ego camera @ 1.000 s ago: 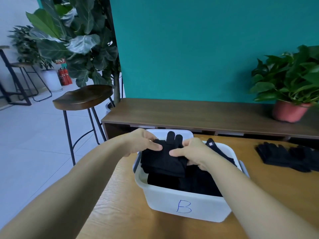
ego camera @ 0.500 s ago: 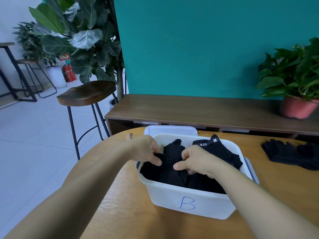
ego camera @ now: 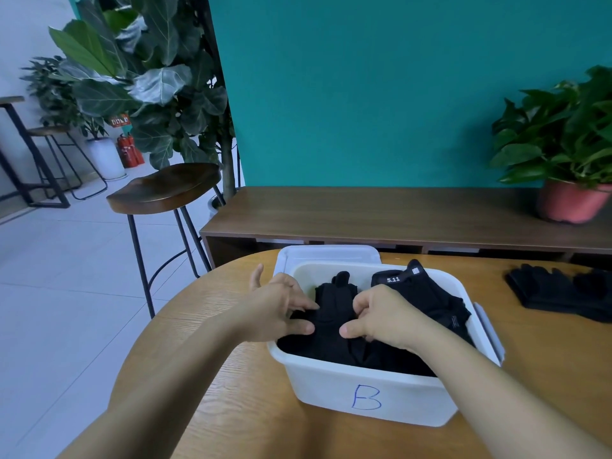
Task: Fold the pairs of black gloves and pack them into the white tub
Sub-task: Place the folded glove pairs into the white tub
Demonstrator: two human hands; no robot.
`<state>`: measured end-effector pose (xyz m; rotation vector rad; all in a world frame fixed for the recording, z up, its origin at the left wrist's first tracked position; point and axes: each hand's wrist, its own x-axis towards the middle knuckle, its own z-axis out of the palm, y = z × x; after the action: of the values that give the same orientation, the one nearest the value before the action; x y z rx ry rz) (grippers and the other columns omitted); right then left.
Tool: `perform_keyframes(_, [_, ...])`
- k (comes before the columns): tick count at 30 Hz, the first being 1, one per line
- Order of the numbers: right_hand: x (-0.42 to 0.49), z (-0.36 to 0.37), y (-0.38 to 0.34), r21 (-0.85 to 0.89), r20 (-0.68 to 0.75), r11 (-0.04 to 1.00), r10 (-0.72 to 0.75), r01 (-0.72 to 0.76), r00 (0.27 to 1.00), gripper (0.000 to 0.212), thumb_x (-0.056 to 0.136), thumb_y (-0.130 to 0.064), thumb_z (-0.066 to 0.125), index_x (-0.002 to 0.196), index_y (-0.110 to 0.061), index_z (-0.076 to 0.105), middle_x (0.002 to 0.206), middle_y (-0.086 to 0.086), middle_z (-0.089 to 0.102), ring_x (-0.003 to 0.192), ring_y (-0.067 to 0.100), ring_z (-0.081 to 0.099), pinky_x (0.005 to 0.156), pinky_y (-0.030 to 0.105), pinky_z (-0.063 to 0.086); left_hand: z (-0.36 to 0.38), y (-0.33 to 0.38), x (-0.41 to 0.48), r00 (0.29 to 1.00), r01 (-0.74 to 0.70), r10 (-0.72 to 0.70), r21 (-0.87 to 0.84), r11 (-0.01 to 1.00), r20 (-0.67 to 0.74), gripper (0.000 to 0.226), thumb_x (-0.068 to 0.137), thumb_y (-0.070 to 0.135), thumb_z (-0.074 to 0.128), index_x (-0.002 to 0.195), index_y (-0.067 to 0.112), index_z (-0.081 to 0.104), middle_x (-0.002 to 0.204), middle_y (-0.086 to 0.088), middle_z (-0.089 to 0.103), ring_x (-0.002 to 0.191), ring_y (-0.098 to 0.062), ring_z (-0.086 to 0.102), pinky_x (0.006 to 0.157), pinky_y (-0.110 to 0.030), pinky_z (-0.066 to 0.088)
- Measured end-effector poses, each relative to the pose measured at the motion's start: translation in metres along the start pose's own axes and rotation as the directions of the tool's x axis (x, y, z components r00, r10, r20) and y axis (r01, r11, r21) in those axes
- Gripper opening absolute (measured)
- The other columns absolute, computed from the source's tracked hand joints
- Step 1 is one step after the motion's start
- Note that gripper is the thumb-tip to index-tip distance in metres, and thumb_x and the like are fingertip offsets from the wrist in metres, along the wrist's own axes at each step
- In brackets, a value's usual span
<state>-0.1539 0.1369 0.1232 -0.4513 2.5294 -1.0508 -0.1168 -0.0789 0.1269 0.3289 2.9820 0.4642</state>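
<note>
Head view, the only one. I am reaching both arms over the white tub (ego camera: pixel 318 382), which is sitting on the round wooden table (ego camera: pixel 215 376) with a blue B on its front wall. My left hand (ego camera: pixel 281 309) is curling in over the tub's left rim, thumb and fingers pinching the left edge of a folded pair (ego camera: pixel 332 303) of black gloves. My right hand (ego camera: pixel 381 316) is pinching the same bundle from the other side, fingers bent, thumb nearest me. Neither hand is spread; both are closed on cloth. The folded pair is lying inside the tub, in its left half, glove fingertips pointing away from me, and I am judging that I am seating it onto the dark layer beneath. Just beside it, in the right half, a tagged pair (ego camera: pixel 427 293) with a white 5.11 label is lying in the tub. A white lid (ego camera: pixel 328 253) is lying flat behind the tub. Well apart, near the table's right edge, loose gloves (ego camera: pixel 559 293) are waiting in a dark heap; how many pairs, I cannot tell. I am reckoning the job partly done: some pairs packed, this one going in, the heap on the right left to fold and pack. Depth of the packed layer: hidden.
</note>
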Motion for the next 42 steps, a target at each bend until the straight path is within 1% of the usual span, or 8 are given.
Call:
perform_keyframes(3, [-0.002,-0.001,-0.001,0.001,-0.026,1.000,-0.009,0.009,1.000,0.032,0.070,-0.018,0.085,0.078,0.000,0.060,0.068,0.007,0.058,0.062,0.018,0.054,0.067,0.032,0.049,-0.002,-0.002,0.000,1.000,-0.002,0.001,-0.055,0.998,-0.006,0.038,0.095,0.042,0.062,0.132,0.037,0.060,0.115,0.017,0.052,0.133,0.008,0.023,0.109,-0.046,-0.031])
perform_keyframes(9, [-0.015,-0.007,-0.003,-0.089,-0.172,0.994,-0.072,0.057,0.982,0.037,0.076,-0.021,0.081,0.107,-0.024,0.059,0.079,-0.007,0.070,0.076,0.009,0.065,0.073,0.029,0.054,0.002,-0.007,-0.003,0.997,-0.039,0.033,-0.084,0.996,-0.076,0.034,0.097,0.044,0.059,0.131,0.042,0.058,0.105,0.016,0.062,0.132,0.006,0.025,0.111,-0.048,-0.028])
perform_keyframes(15, [-0.024,-0.011,-0.005,-0.405,-0.150,0.855,-0.412,0.324,0.899,0.053,0.075,-0.040,0.078,0.123,-0.039,0.055,0.116,-0.021,0.049,0.111,0.004,0.042,0.093,0.027,0.038,0.007,-0.013,-0.005,0.959,-0.107,0.053,-0.183,0.977,-0.278,0.025,0.082,0.033,0.079,0.088,0.053,0.065,0.100,0.028,0.064,0.122,0.012,0.037,0.119,-0.046,-0.012])
perform_keyframes(18, [-0.024,-0.006,-0.002,-0.446,0.061,0.831,-0.342,0.332,0.938,0.066,0.073,-0.051,0.077,0.135,-0.043,0.054,0.135,-0.021,0.039,0.129,0.007,0.022,0.099,0.024,0.023,0.008,-0.009,-0.006,0.992,-0.106,0.092,-0.166,0.980,-0.090,0.028,0.084,0.033,0.077,0.100,0.054,0.067,0.109,0.025,0.066,0.129,0.012,0.031,0.116,-0.042,-0.019])
perform_keyframes(28, [-0.016,-0.003,0.009,-0.394,0.126,0.895,-0.171,0.208,0.977,0.054,0.072,-0.050,0.081,0.124,-0.047,0.063,0.137,-0.010,0.034,0.128,0.014,0.018,0.100,0.025,0.026,0.007,-0.009,0.002,0.986,-0.060,0.078,-0.128,0.990,0.148,0.032,0.086,0.029,0.074,0.111,0.049,0.069,0.118,0.041,0.059,0.129,0.013,0.024,0.110,-0.041,-0.027])
perform_keyframes(32, [-0.016,-0.007,0.009,-0.354,0.130,0.914,-0.163,0.199,0.978,0.055,0.075,-0.045,0.080,0.127,-0.044,0.061,0.142,-0.008,0.033,0.132,0.015,0.017,0.104,0.028,0.024,0.004,0.000,-0.002,0.997,-0.003,0.017,-0.205,0.979,0.069,0.031,0.089,0.027,0.072,0.102,0.055,0.066,0.116,0.024,0.061,0.121,0.023,0.029,0.117,-0.045,-0.021])
perform_keyframes(36, [-0.020,-0.015,0.008,-0.214,0.049,0.946,-0.239,0.244,0.970,0.044,0.083,-0.031,0.077,0.125,-0.028,0.067,0.126,-0.010,0.057,0.128,0.009,0.042,0.110,0.030,0.033,-0.006,0.014,-0.008,0.999,0.016,-0.028,-0.291,0.957,-0.039,0.024,0.094,0.027,0.068,0.112,0.043,0.071,0.093,0.045,0.054,0.094,0.034,0.040,0.122,-0.049,0.011])
perform_keyframes(42, [-0.049,-0.035,0.013,-0.334,-0.040,0.912,-0.268,0.240,0.963,0.048,0.095,-0.030,0.061,0.141,-0.026,0.050,0.142,-0.004,0.053,0.133,0.016,0.044,0.109,0.037,0.038,-0.015,0.063,-0.007,0.994,-0.038,0.022,-0.146,0.988,-0.108,0.047,0.103,0.034,0.050,0.149,0.032,0.040,0.147,0.015,0.044,0.142,-0.003,0.030,0.123,-0.034,0.002])
